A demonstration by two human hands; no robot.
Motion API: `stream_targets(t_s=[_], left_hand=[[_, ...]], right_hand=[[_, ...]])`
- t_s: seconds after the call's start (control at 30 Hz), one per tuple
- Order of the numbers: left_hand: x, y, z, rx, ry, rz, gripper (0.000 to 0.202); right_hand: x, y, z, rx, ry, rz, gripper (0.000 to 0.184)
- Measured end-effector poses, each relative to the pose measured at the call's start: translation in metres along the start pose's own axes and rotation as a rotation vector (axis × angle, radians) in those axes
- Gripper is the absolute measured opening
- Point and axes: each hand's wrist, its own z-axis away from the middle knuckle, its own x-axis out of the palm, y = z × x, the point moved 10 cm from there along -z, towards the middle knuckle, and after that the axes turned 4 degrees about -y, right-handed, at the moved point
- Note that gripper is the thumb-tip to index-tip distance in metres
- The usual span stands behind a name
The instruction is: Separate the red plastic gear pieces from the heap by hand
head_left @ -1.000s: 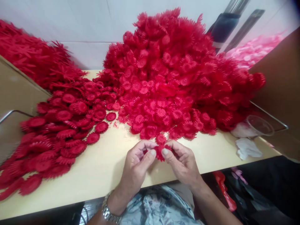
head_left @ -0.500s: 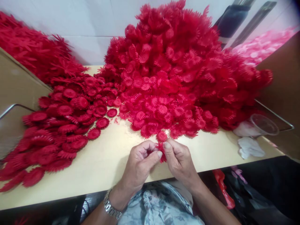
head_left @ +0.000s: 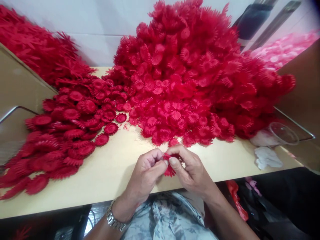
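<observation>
My left hand (head_left: 145, 175) and my right hand (head_left: 191, 171) meet over the front edge of the pale wooden table (head_left: 110, 173). Both pinch one small red plastic flower piece (head_left: 169, 166) between thumbs and fingers, which hide most of it. Just beyond the hands rises a tall heap of small red toothed flower pieces (head_left: 190, 73). A flatter spread of larger red discs (head_left: 67, 133) lies to the left of the hands. A metal watch (head_left: 113, 221) is on my left wrist.
A brown cardboard wall (head_left: 17, 86) with more red pieces (head_left: 37, 50) behind it stands at the left. At the right lie a clear plastic cup (head_left: 283, 133), a white crumpled cloth (head_left: 267, 157), another cardboard wall (head_left: 303, 90) and pink pieces (head_left: 282, 48).
The hands have drawn closer together and pressed on the red piece, which now shows less between the fingers. The view has shifted slightly.
</observation>
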Motion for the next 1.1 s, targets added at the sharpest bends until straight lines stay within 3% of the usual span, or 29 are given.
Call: stream_targets(t_s=[0.1,0.27,0.37,0.47,0.53,0.73,0.9,1.1], left_hand=[[0.005,0.001,0.001,-0.004,-0.040,-0.033,0.020],[0.004,0.002,0.005,-0.017,-0.056,-0.083,0.018],[-0.009,0.006,0.004,0.007,0.046,-0.051,0.017],[-0.018,0.012,0.002,0.049,0.108,-0.035,0.015],[-0.021,0.013,0.000,0.056,0.121,-0.021,0.014],[-0.019,0.017,-0.001,0.105,0.127,0.004,0.013],[-0.011,0.016,-0.001,0.124,0.059,-0.027,0.014],[-0.008,0.016,-0.002,0.142,-0.007,-0.020,0.012]], right_hand=[[-0.010,0.004,0.001,0.002,0.117,0.040,0.010],[-0.044,0.045,0.011,0.244,0.450,-0.154,0.015],[-0.041,0.041,0.006,0.198,0.347,-0.148,0.008],[-0.036,0.031,0.005,0.152,0.238,-0.128,0.016],[-0.035,0.034,0.008,0.195,0.215,-0.203,0.018],[-0.009,0.045,0.010,0.329,0.098,-0.533,0.035],[0.012,0.038,0.004,0.334,0.001,-0.506,0.020],[0.009,0.033,0.004,0.256,0.065,-0.464,0.018]])
